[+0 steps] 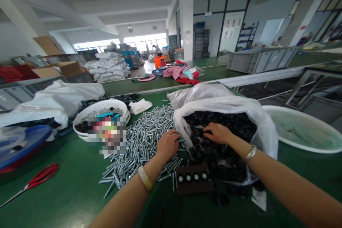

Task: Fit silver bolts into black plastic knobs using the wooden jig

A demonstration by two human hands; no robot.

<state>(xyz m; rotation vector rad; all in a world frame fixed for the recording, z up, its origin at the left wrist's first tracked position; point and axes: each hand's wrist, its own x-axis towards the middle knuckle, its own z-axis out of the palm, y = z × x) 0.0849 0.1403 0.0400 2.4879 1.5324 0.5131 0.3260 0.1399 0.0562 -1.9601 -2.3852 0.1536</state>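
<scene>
My left hand (168, 145) is at the right side of a heap of silver bolts (144, 139), close to the bag's edge. Its fingers are curled together, and whatever they grip is hidden. Over the mouth of a white plastic bag (264, 139), my right hand (218, 133) reaches into small black parts (224, 117). Its thumb and forefinger are apart, touching or just above the parts. Between my forearms lies a dark brown block (195, 188), with several black round pieces with pale centres in a row on it.
White bowls (77, 123) with mixed items stand left of the bolts. Red-handled scissors (44, 174) and a blue basin (40, 136) are farther left. A large white tray (328, 146) sits at right. Behind are cloths (175, 72), a grey crate (262, 60) and a person in orange (159, 60).
</scene>
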